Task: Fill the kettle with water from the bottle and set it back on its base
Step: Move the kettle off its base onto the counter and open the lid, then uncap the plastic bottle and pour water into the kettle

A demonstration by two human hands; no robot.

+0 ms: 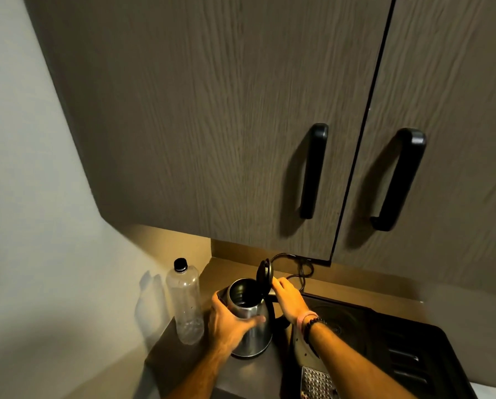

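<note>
A steel kettle (252, 335) stands on the counter with its black lid (264, 273) swung upright and its mouth open. My left hand (229, 321) wraps around the kettle's body. My right hand (288, 298) rests at the top of the black handle, just behind the lid hinge. A clear plastic bottle (184, 303) with a black cap stands upright to the left of the kettle, against the wall; it looks almost empty. The kettle's base is hidden under the kettle or out of sight.
A black sink with a draining board (384, 335) lies to the right of the kettle. A black power cord (301, 269) runs along the back wall. Wall cupboards with black handles (313, 171) hang low overhead. The wall closes the left side.
</note>
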